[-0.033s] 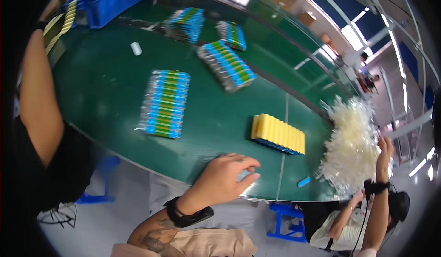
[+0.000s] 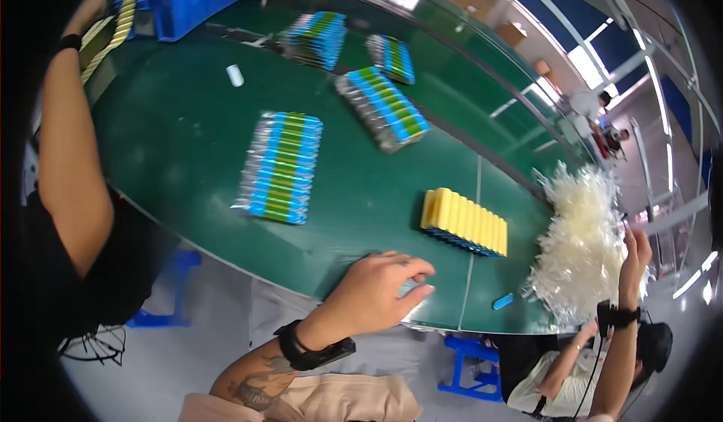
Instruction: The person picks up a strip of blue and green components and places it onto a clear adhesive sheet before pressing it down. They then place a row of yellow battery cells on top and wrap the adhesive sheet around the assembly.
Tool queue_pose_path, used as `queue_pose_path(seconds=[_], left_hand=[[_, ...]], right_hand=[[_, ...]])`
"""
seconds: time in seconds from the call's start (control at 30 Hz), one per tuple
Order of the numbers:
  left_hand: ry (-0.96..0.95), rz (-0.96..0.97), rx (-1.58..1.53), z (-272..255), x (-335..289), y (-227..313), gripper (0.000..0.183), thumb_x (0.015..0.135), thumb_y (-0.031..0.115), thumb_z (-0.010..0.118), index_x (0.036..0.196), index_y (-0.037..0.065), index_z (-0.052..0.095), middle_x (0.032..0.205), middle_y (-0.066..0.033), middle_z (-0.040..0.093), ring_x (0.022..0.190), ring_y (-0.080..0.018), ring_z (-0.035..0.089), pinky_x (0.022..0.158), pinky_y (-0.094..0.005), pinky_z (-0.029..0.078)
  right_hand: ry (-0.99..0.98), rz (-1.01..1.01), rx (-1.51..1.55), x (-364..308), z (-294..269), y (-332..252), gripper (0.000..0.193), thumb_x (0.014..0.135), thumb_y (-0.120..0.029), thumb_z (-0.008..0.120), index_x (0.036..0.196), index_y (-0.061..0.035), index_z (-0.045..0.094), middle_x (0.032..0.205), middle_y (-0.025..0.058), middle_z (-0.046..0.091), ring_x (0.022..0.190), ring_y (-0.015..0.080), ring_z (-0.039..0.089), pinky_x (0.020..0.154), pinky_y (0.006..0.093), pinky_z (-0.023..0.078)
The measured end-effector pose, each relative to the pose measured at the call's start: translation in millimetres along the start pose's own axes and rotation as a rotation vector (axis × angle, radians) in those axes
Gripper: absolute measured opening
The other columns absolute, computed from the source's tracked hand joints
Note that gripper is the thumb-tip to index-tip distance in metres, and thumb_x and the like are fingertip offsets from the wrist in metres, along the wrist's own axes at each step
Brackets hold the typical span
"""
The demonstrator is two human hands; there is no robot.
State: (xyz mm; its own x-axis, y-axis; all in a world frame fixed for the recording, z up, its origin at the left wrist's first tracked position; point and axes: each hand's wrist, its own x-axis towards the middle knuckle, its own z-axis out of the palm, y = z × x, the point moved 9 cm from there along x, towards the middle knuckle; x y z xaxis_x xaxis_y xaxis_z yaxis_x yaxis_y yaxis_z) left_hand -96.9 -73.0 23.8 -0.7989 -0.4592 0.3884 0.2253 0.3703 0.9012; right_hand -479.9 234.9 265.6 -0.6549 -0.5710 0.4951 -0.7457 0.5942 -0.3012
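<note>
My left hand [image 2: 380, 290] rests at the table's front edge. Its fingers curl over the green top, thumb apart from them, and I see nothing held. At the far right my right hand [image 2: 636, 252] is raised with fingers stretched out, beside a heap of clear, crinkled plastic bags [image 2: 576, 245]. Between the hands lies a block of yellow ridged cylinders [image 2: 467, 220] with a blue underside. Left of it is a clear-bagged pack of blue and green sticks [image 2: 285, 169]. A small blue piece [image 2: 503, 301] lies near the front edge.
Further bagged blue and green packs [image 2: 388, 109] lie toward the back, one stacked [image 2: 320, 38]. A blue bin [image 2: 192, 4] stands back left, near a co-worker's arm [image 2: 71, 143]. A white piece [image 2: 235, 75] lies on the table. Another person [image 2: 557, 377] sits at lower right; a blue stool [image 2: 471, 369] stands below.
The whole view has shifted slightly, so the table's things appear a little further right. Both hands keep nearly the same pose.
</note>
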Motion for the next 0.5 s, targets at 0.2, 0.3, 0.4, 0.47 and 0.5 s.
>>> queue_pose_path(seconds=[0.2,0.3,0.4,0.47,0.5], left_hand=[[0.225,0.079,0.18,-41.7,-28.4,21.7,0.016,0.08,0.006,0.076,0.096,0.004,0.073,0.093,-0.0117,0.072,0.084,-0.0298,0.068,0.077,-0.0383,0.055],[0.326,0.14,0.518,-101.6,-35.4,33.9,0.019,0.077,0.007,0.075,0.096,0.006,0.072,0.094,-0.0088,0.07,0.092,-0.0303,0.066,0.081,-0.0412,0.054],[0.261,0.019,0.883,-146.6,-30.4,32.0,0.032,0.077,0.013,0.077,0.108,0.006,0.07,0.11,-0.0109,0.067,0.112,-0.0317,0.06,0.094,-0.0447,0.048],[0.226,-0.034,1.011,-161.8,-32.6,27.5,0.037,0.078,0.016,0.078,0.112,0.006,0.069,0.115,-0.0116,0.067,0.117,-0.0317,0.058,0.098,-0.0461,0.045],[0.156,-0.043,1.092,-162.3,-32.1,15.5,0.044,0.078,0.018,0.08,0.117,0.004,0.067,0.122,-0.013,0.065,0.119,-0.0331,0.056,0.101,-0.0463,0.043]], right_hand=[[-0.71,-0.459,0.261,-117.1,176.9,-260.3,0.042,0.074,-0.021,0.079,0.107,0.0028,0.068,0.105,0.0227,0.069,0.098,0.038,0.067,0.085,0.042,0.053],[-0.981,-0.737,0.132,-166.9,227.9,-319.6,0.07,0.081,-0.035,0.077,0.135,0.002,0.053,0.133,0.0264,0.056,0.113,0.0427,0.062,0.096,0.047,0.053],[-0.901,-0.907,0.152,-181.5,263.1,-362.3,0.074,0.084,-0.037,0.075,0.14,0.002,0.048,0.142,0.0278,0.049,0.12,0.0444,0.058,0.099,0.0472,0.051],[-0.828,-0.985,0.202,-181.7,285.5,-390.1,0.075,0.084,-0.037,0.074,0.142,0.0022,0.046,0.144,0.0284,0.047,0.123,0.0454,0.056,0.101,0.0473,0.05],[-0.774,-0.988,0.272,-176.5,293.7,-403.5,0.075,0.084,-0.037,0.074,0.142,0.0027,0.046,0.145,0.0293,0.046,0.123,0.0457,0.056,0.102,0.0477,0.049]])
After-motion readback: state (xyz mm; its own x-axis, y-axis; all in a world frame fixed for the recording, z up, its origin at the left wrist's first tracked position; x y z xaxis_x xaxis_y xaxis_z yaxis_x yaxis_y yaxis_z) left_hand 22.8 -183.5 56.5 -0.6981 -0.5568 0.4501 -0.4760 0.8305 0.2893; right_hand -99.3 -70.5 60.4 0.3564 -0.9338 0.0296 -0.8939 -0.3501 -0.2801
